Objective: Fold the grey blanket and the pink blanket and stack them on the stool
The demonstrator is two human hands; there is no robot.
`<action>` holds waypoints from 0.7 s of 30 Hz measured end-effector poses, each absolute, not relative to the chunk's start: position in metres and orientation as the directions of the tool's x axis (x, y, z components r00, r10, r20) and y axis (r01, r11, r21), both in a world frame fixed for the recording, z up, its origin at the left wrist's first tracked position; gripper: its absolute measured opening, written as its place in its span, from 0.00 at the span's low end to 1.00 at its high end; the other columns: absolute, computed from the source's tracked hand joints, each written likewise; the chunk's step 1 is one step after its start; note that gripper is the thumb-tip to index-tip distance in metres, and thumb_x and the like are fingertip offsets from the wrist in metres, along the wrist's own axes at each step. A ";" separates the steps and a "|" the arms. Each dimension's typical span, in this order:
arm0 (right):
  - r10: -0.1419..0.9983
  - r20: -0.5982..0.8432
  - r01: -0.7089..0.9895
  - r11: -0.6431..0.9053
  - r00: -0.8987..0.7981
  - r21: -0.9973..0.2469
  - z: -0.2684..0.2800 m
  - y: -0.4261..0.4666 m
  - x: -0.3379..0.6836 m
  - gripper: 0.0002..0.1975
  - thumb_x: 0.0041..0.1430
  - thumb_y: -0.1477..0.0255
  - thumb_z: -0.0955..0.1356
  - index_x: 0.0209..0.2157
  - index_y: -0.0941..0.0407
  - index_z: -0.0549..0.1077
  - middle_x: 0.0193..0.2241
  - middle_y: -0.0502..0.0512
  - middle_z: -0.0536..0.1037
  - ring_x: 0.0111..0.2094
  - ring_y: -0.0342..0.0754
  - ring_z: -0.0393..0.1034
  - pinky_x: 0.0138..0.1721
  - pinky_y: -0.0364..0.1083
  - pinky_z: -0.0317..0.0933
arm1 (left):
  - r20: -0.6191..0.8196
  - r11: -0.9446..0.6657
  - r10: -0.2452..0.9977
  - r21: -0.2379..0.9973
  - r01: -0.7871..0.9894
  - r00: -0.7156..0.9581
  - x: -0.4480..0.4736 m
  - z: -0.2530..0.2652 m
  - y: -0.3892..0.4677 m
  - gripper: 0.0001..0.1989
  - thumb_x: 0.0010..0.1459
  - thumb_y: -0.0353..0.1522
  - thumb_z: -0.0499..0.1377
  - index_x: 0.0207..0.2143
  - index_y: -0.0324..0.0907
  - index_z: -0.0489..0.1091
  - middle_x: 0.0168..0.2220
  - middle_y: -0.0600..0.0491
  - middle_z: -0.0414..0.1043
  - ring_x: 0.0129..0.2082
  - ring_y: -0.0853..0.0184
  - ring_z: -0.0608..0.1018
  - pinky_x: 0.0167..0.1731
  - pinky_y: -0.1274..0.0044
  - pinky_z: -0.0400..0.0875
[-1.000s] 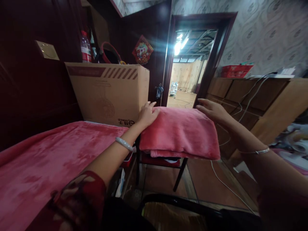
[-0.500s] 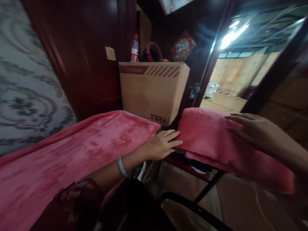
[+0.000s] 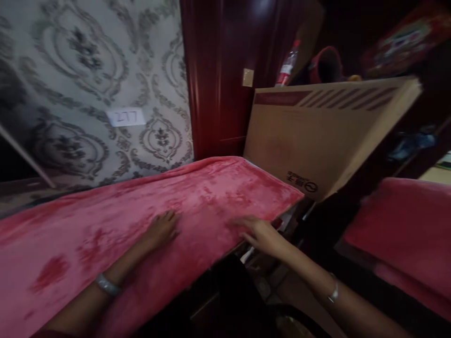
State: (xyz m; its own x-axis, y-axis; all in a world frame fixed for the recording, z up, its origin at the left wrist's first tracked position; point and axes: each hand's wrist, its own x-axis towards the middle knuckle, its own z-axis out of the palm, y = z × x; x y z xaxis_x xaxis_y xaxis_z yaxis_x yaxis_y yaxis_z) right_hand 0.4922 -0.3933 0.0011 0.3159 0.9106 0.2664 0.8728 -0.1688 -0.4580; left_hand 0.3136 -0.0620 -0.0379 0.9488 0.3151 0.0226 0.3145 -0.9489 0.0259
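A pink plush cloth [image 3: 207,234] covers the surface in front of me, with darker, brushed-looking patches in its pile. My left hand [image 3: 162,230] lies on this cloth, palm down, holding nothing. To its right, near the cloth's front edge, is my right hand [image 3: 257,232], fingers stretched out and slightly blurred. It is over the cloth or just touching it; I cannot tell which. A folded pink cloth [image 3: 405,234] rests on a separate support at the far right, away from both hands.
A large cardboard box [image 3: 317,136] stands behind the covered surface, with a red-capped bottle [image 3: 287,65] and a round red-rimmed object [image 3: 326,65] on top. Patterned wallpaper with a paper label [image 3: 126,117] is at the back left, beside a dark red wooden panel [image 3: 214,80].
The view has swung left. Both hands have moved from the folded pink cloth on the right to the cloth-covered surface.
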 end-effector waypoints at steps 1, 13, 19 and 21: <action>0.900 0.291 0.873 -0.166 0.324 -0.458 -0.009 -0.376 0.505 0.22 0.64 0.72 0.65 0.59 0.53 0.74 0.55 0.62 0.77 0.56 0.56 0.72 0.58 0.56 0.66 | 0.018 -0.921 0.390 0.004 0.390 0.921 0.292 -0.039 -0.054 0.30 0.63 0.37 0.53 0.67 0.41 0.63 0.69 0.35 0.59 0.69 0.45 0.62 0.64 0.50 0.58; 0.813 0.213 0.841 -0.528 0.541 -0.119 -0.136 -0.314 0.585 0.35 0.64 0.57 0.54 0.67 0.56 0.64 0.68 0.63 0.62 0.68 0.66 0.54 0.66 0.69 0.49 | 0.169 -0.624 0.776 0.064 0.778 0.608 0.158 -0.063 -0.063 0.29 0.68 0.40 0.49 0.68 0.42 0.61 0.71 0.39 0.55 0.72 0.46 0.57 0.67 0.50 0.50; 0.813 0.266 0.854 -0.474 0.517 -0.212 -0.161 -0.315 0.599 0.37 0.57 0.53 0.54 0.66 0.43 0.66 0.66 0.57 0.66 0.67 0.69 0.57 0.62 0.74 0.51 | 0.199 -0.626 0.777 0.141 0.767 0.598 0.156 -0.063 -0.068 0.28 0.66 0.41 0.52 0.66 0.42 0.65 0.70 0.39 0.59 0.70 0.47 0.59 0.67 0.51 0.51; 0.840 0.272 0.880 -0.417 0.469 -0.229 -0.171 -0.316 0.609 0.36 0.54 0.52 0.56 0.65 0.37 0.67 0.65 0.53 0.68 0.66 0.70 0.58 0.60 0.76 0.53 | 0.206 -0.622 0.780 0.164 0.765 0.590 0.154 -0.063 -0.069 0.27 0.66 0.40 0.52 0.65 0.42 0.65 0.69 0.40 0.59 0.70 0.48 0.59 0.67 0.51 0.52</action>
State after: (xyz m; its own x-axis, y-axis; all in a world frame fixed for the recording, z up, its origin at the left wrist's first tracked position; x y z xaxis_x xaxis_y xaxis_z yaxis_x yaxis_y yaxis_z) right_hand 0.6086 -0.3160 -0.1714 0.4688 0.8404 0.2719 0.8798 -0.4168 -0.2288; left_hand 0.1536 -0.0687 -0.0632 0.5903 0.7803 0.2063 0.7653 -0.6224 0.1640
